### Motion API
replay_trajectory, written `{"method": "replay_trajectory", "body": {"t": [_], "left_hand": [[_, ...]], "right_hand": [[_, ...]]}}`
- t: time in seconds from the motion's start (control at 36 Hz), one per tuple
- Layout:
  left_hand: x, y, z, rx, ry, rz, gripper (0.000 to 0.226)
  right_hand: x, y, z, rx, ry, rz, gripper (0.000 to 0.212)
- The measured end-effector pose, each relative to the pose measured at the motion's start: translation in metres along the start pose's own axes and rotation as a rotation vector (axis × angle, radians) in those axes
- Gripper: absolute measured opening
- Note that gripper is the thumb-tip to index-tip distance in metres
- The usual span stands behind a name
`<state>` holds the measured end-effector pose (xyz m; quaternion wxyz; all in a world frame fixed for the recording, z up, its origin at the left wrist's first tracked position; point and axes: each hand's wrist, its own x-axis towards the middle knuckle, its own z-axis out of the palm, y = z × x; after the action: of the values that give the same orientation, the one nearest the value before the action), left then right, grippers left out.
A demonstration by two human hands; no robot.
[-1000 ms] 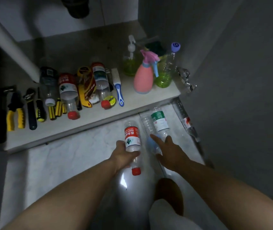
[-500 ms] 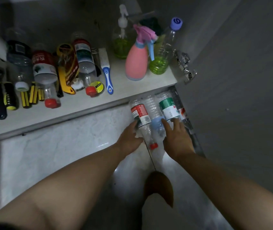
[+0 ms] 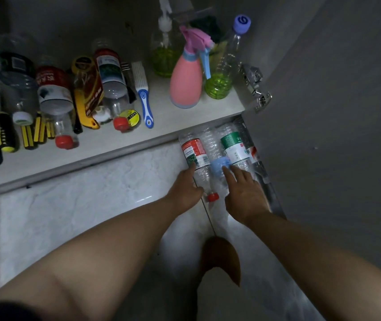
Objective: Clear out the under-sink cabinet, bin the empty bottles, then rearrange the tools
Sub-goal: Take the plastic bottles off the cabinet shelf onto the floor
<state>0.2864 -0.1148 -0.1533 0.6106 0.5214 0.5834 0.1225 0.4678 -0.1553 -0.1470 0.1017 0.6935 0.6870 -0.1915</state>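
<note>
Several empty plastic bottles lie side by side on the marble floor against the cabinet base: a red-label bottle [image 3: 195,154] with a red cap, a clear ribbed bottle [image 3: 210,144] with a blue cap, a green-label bottle [image 3: 233,147], and one more bottle [image 3: 253,154] against the door. My left hand [image 3: 186,188] rests along the left side of the red-label bottle, index finger straight. My right hand [image 3: 242,193] touches the blue cap and the green-label bottle with extended fingers. More bottles [image 3: 55,89] and black-and-yellow tools [image 3: 4,135] lie on the cabinet floor [image 3: 173,117].
On the cabinet floor stand a pink spray bottle [image 3: 186,82], a pump bottle [image 3: 164,54] and a purple-capped bottle [image 3: 224,72], both holding green liquid. A blue-white brush [image 3: 144,98], a tape roll [image 3: 130,117] and a yellow knife [image 3: 85,105] lie there. The open door [image 3: 323,112] with its hinge [image 3: 257,93] bounds the right.
My left hand carried the red-label bottle forward and laid it against the cabinet base beside the others. My right hand slid forward onto the neighbouring bottles. The view moved closer.
</note>
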Motion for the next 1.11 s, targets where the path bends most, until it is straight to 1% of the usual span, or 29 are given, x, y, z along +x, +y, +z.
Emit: {"method": "replay_trajectory", "body": {"t": [0.11, 0.22, 0.31, 0.36, 0.47, 0.58, 0.67, 0.75, 0.81, 0.86, 0.92, 0.94, 1.0, 1.06, 1.11], "left_hand": [[-0.001, 0.002, -0.004, 0.060, -0.004, -0.001, 0.075], [-0.007, 0.006, -0.014, 0.105, -0.033, -0.002, 0.077], [-0.015, 0.011, -0.029, 0.149, -0.054, 0.021, 0.070], [-0.022, 0.016, -0.044, 0.219, -0.074, 0.013, 0.066], [-0.040, 0.035, -0.091, 0.422, -0.129, -0.019, 0.054], [-0.065, 0.060, -0.151, 0.591, -0.104, 0.012, 0.044], [-0.082, 0.069, -0.196, 0.660, -0.028, 0.025, 0.039], [-0.095, 0.063, -0.240, 0.661, 0.091, 0.052, 0.030], [-0.099, 0.052, -0.264, 0.633, 0.171, 0.055, 0.027], [-0.100, 0.037, -0.286, 0.583, 0.276, 0.051, 0.022], [-0.099, 0.023, -0.303, 0.536, 0.422, 0.036, 0.019], [-0.096, 0.015, -0.312, 0.513, 0.503, 0.018, 0.020], [-0.088, 0.001, -0.329, 0.475, 0.620, -0.016, 0.031], [-0.073, -0.016, -0.344, 0.433, 0.688, -0.060, 0.040], [-0.059, -0.025, -0.353, 0.399, 0.732, -0.105, 0.046]], "right_hand": [[0.002, -0.002, -0.002, 0.000, -0.030, 0.014, 0.088], [0.005, -0.005, -0.008, -0.009, -0.097, 0.027, 0.088], [0.004, -0.011, -0.017, -0.006, -0.113, 0.035, 0.088], [0.002, -0.018, -0.027, 0.020, -0.105, 0.029, 0.087], [0.000, -0.044, -0.058, 0.142, -0.095, -0.066, 0.079], [0.005, -0.077, -0.092, 0.131, -0.070, -0.227, 0.058], [0.014, -0.107, -0.117, 0.110, -0.062, -0.308, 0.046], [0.028, -0.140, -0.136, 0.098, -0.097, -0.349, 0.043], [0.040, -0.159, -0.144, 0.090, -0.114, -0.355, 0.043], [0.054, -0.179, -0.149, 0.113, -0.099, -0.340, 0.043], [0.069, -0.194, -0.152, 0.159, -0.055, -0.306, 0.043], [0.078, -0.203, -0.152, 0.185, -0.034, -0.282, 0.045], [0.097, -0.220, -0.150, 0.239, -0.004, -0.221, 0.056], [0.120, -0.236, -0.144, 0.287, 0.026, -0.168, 0.069], [0.134, -0.247, -0.141, 0.326, 0.070, -0.118, 0.071]]}}
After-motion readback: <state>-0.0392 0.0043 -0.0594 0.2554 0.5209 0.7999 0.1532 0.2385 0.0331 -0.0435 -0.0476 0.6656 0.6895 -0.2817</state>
